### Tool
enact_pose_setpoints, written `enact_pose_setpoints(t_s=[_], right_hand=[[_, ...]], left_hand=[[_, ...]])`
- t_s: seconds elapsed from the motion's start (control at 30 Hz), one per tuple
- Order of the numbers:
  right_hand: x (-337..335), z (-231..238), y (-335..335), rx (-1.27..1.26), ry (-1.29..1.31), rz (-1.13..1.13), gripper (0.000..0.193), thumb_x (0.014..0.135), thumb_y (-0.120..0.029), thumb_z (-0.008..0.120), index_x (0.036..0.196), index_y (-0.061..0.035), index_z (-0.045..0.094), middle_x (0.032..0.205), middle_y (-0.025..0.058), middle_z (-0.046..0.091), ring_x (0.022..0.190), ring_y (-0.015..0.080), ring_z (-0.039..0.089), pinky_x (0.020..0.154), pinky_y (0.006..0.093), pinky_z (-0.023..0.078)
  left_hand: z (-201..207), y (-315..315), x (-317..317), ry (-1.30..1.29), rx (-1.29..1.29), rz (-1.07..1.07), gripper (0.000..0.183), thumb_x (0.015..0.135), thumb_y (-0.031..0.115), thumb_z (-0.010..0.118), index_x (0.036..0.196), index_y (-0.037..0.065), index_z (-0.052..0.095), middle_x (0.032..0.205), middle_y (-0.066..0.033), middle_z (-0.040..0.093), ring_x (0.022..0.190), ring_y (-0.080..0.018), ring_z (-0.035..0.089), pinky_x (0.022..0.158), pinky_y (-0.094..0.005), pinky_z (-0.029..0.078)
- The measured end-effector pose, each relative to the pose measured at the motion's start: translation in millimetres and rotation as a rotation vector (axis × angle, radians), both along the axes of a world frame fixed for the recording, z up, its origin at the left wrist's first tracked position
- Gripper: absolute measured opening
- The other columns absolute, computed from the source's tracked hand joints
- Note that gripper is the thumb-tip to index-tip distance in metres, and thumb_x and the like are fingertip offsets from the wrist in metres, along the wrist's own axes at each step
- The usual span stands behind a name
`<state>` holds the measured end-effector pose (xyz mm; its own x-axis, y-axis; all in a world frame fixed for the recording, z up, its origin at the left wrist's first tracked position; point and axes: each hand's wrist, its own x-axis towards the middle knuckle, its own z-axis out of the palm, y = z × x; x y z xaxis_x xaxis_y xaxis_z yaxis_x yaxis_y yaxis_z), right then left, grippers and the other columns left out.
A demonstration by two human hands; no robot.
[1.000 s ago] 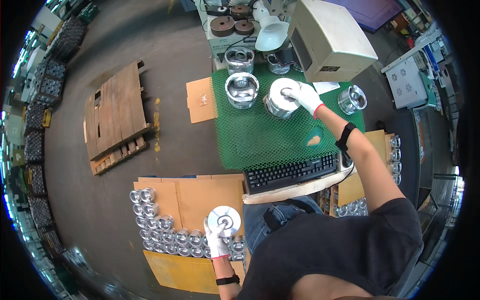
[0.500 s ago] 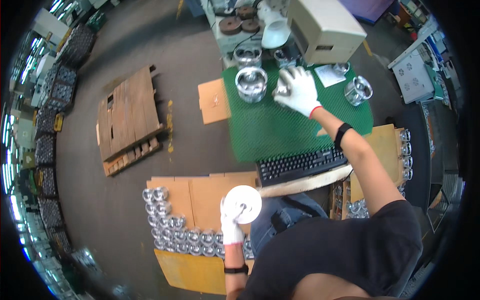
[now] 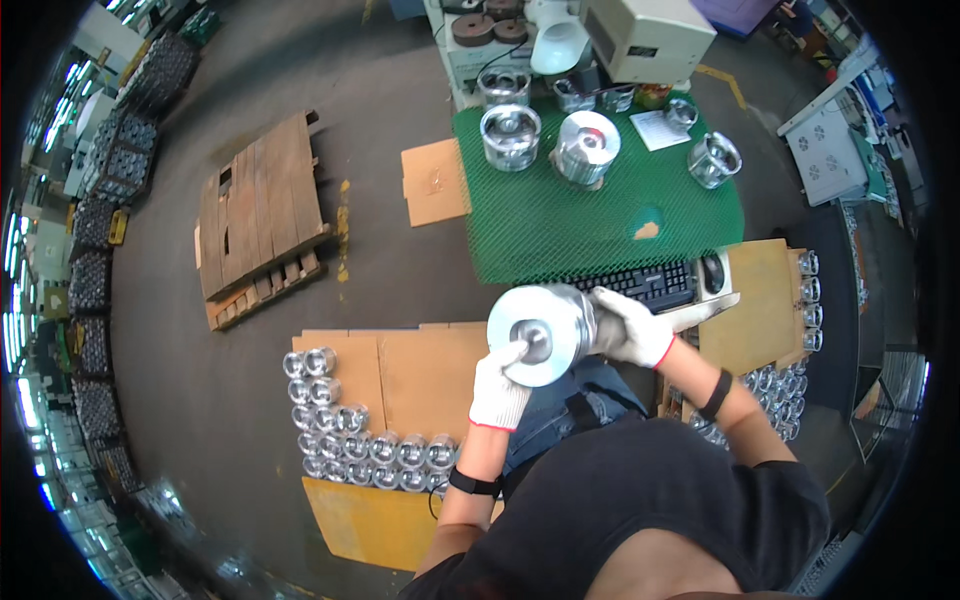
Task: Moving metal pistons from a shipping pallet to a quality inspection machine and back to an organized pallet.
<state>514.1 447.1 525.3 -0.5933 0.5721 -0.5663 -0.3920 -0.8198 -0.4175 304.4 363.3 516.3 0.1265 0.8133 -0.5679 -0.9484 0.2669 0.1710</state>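
Note:
In front of my body I hold a shiny silver piston (image 3: 560, 318), its flat round face toward me. My left hand (image 3: 498, 392), in a white knitted glove, is closed on its near edge, with a finger across the dished centre. My right hand (image 3: 637, 332), gloved too, grips the other end at the right; its fingertips are partly hidden. On the green mesh mat (image 3: 560, 240) beyond stands another piston (image 3: 587, 147) with a reddish mark on top. To its left is an open-looking piston (image 3: 510, 137), and a tilted one (image 3: 714, 160) sits at the mat's right.
A black keyboard (image 3: 645, 284) and a mouse (image 3: 713, 272) lie at the mat's near edge. Rows of pistons stand on cardboard (image 3: 430, 365) at lower left, more at right beside a tan board (image 3: 745, 310). A beige monitor (image 3: 650, 38) stands behind; a wooden pallet (image 3: 265, 215) lies on the floor.
My right hand has come back from the mat to the piston in my left hand, leaving a piston standing there. My left hand has moved right and up with its piston.

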Motion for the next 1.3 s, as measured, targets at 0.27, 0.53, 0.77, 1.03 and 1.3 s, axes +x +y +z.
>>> enact_pose_setpoints(t_s=[0.27, 0.53, 0.77, 1.03, 1.3], right_hand=[[18.1, -29.6, -19.5, -0.198, 0.24, 0.095, 0.018, 0.087, -0.017, 0.063, 0.099, -0.0034, 0.062, 0.078, 0.0027, 0.064, 0.069, 0.0107, 0.061, 0.067, 0.0296, 0.053], [-35.3, -31.7, 54.9, 1.49, -1.061, 1.031, 0.027, 0.069, -0.017, 0.06, 0.092, -0.0058, 0.065, 0.092, 0.0164, 0.064, 0.086, 0.0307, 0.063, 0.074, 0.0398, 0.049], [-103.7, -46.4, 150.1, 1.862, -1.305, 0.788, 0.026, 0.073, -0.021, 0.063, 0.096, -0.0099, 0.061, 0.086, 0.0173, 0.063, 0.076, 0.0383, 0.062, 0.071, 0.0458, 0.05], [-128.3, -61.2, 188.4, 1.973, -1.372, 0.519, 0.032, 0.066, -0.007, 0.056, 0.098, -0.0035, 0.06, 0.081, 0.0202, 0.061, 0.075, 0.0388, 0.062, 0.07, 0.0506, 0.049], [-46.4, 4.8, 142.7, 2.137, -1.118, 0.37, 0.045, 0.07, -0.022, 0.063, 0.11, -0.0007, 0.056, 0.108, 0.0196, 0.054, 0.105, 0.0351, 0.051, 0.096, 0.048, 0.04]], left_hand=[[-72.9, -30.9, 16.1, 0.251, 0.067, -0.373, 0.044, 0.08, 0.007, 0.063, 0.122, -0.003, 0.053, 0.121, -0.0141, 0.058, 0.118, -0.023, 0.052, 0.104, -0.0354, 0.036], [-88.2, -79.4, -41.6, 0.776, -0.071, -0.199, 0.039, 0.086, 0.019, 0.062, 0.119, -0.001, 0.058, 0.122, -0.0103, 0.06, 0.111, -0.0164, 0.051, 0.085, -0.028, 0.042], [-94.7, -91.6, -36.8, 0.722, -0.189, -0.106, 0.035, 0.085, 0.018, 0.062, 0.116, 0.0, 0.059, 0.117, -0.0101, 0.06, 0.108, -0.0193, 0.053, 0.083, -0.0299, 0.043], [-96.9, -70.0, -23.8, 0.641, -0.2, 0.119, 0.034, 0.089, 0.022, 0.058, 0.116, 0.001, 0.059, 0.118, -0.0098, 0.059, 0.107, -0.0239, 0.055, 0.08, -0.0369, 0.047], [-95.4, -1.0, 3.4, 0.651, -0.314, -0.025, 0.03, 0.089, 0.022, 0.057, 0.111, 0.002, 0.061, 0.111, -0.011, 0.062, 0.103, -0.0236, 0.056, 0.079, -0.0368, 0.046]])
